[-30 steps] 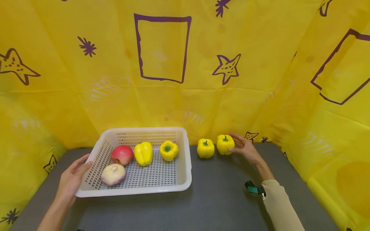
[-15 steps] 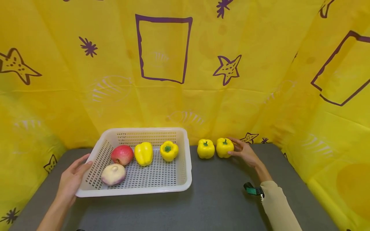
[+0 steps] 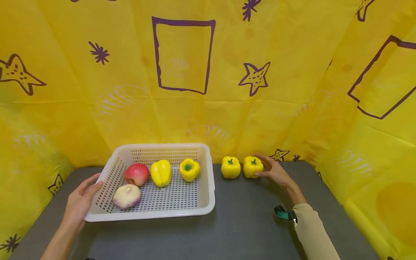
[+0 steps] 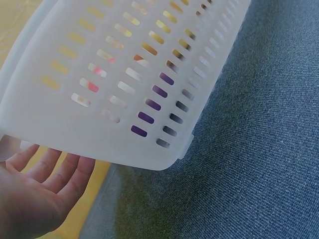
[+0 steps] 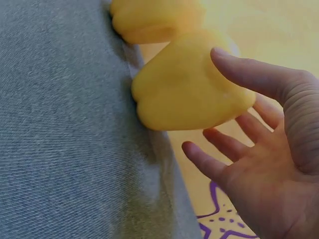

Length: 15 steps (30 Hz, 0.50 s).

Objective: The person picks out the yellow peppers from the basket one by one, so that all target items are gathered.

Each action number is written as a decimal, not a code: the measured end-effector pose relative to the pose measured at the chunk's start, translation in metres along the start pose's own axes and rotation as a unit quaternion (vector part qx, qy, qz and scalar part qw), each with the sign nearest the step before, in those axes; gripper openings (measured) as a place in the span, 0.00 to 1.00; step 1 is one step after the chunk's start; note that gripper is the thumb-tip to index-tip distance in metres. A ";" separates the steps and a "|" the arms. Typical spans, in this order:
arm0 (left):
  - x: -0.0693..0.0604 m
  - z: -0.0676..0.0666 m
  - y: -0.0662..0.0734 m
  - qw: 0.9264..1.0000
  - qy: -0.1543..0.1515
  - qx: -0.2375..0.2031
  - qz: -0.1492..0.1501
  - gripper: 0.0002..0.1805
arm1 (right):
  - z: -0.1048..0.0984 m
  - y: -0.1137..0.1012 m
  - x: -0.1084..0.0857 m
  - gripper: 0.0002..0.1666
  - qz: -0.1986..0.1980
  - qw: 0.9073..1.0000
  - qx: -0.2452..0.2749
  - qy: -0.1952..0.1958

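Note:
My left hand grips the left side of the white basket, thumb at the rim; in the left wrist view its fingers reach behind the basket's edge. My right hand holds the rightmost yellow pepper on the dark table, thumb on the near side, a finger behind. In the right wrist view the thumb lies against this pepper, and the lower fingers are spread apart from it. Another yellow pepper stands just left of it.
Inside the basket lie a red fruit, a white and purple turnip and two yellow peppers, one on its side and one stem forward. A yellow patterned cloth rises behind and beside the grey table.
The pepper at my right hand has come down slightly to stand level with its neighbour, and my right hand has lowered with it. My left hand and the basket have stayed put.

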<state>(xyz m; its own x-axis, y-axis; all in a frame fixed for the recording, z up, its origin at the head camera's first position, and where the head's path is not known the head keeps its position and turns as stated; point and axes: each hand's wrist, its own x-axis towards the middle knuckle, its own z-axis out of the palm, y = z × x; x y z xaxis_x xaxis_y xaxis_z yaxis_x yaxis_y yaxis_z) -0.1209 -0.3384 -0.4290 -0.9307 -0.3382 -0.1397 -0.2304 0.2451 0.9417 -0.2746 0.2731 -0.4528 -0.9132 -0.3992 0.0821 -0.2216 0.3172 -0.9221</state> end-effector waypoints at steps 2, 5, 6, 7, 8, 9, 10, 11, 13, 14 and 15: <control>0.000 0.000 0.000 1.000 0.000 0.001 0.000 0.36 | -0.001 -0.005 0.000 0.46 -0.003 1.000 -0.007 -0.003; 0.000 0.000 0.000 1.000 0.000 -0.001 -0.001 0.36 | -0.003 -0.013 -0.001 0.47 -0.004 1.000 -0.013 -0.007; 0.000 0.000 0.000 1.000 -0.001 -0.001 -0.001 0.36 | -0.004 -0.016 -0.001 0.48 -0.004 1.000 -0.014 -0.008; 0.000 0.000 0.000 1.000 -0.002 -0.002 -0.002 0.36 | -0.005 -0.020 -0.001 0.48 -0.001 1.000 -0.014 -0.009; 0.000 0.000 0.000 1.000 -0.003 -0.004 -0.003 0.36 | -0.006 -0.023 -0.001 0.48 -0.001 1.000 -0.015 -0.011; 0.000 0.000 0.001 1.000 -0.004 -0.004 -0.003 0.36 | -0.007 -0.027 -0.001 0.49 0.000 1.000 -0.014 -0.010; 0.000 0.000 0.001 1.000 -0.004 -0.005 -0.004 0.36 | -0.007 -0.032 -0.001 0.49 0.000 1.000 -0.012 -0.009; 0.000 0.000 0.001 1.000 -0.005 -0.006 -0.005 0.36 | -0.008 -0.036 -0.001 0.49 -0.002 1.000 -0.015 -0.008; 0.000 0.000 0.001 1.000 -0.004 -0.004 -0.006 0.36 | -0.010 -0.044 0.000 0.49 -0.009 1.000 -0.018 -0.006; 0.000 0.000 0.001 1.000 -0.004 -0.003 -0.007 0.37 | -0.011 -0.048 0.000 0.49 -0.016 1.000 -0.021 -0.006; 0.000 0.000 0.001 1.000 -0.003 -0.001 -0.007 0.37 | -0.011 -0.052 0.001 0.49 -0.020 1.000 -0.019 -0.004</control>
<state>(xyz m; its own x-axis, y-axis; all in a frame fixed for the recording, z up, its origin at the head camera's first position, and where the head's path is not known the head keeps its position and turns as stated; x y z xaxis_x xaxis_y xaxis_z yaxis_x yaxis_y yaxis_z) -0.1212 -0.3383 -0.4281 -0.9290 -0.3359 -0.1553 -0.2435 0.2389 0.9400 -0.2678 0.2653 -0.4003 -0.9003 -0.4196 0.1155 -0.2712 0.3334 -0.9029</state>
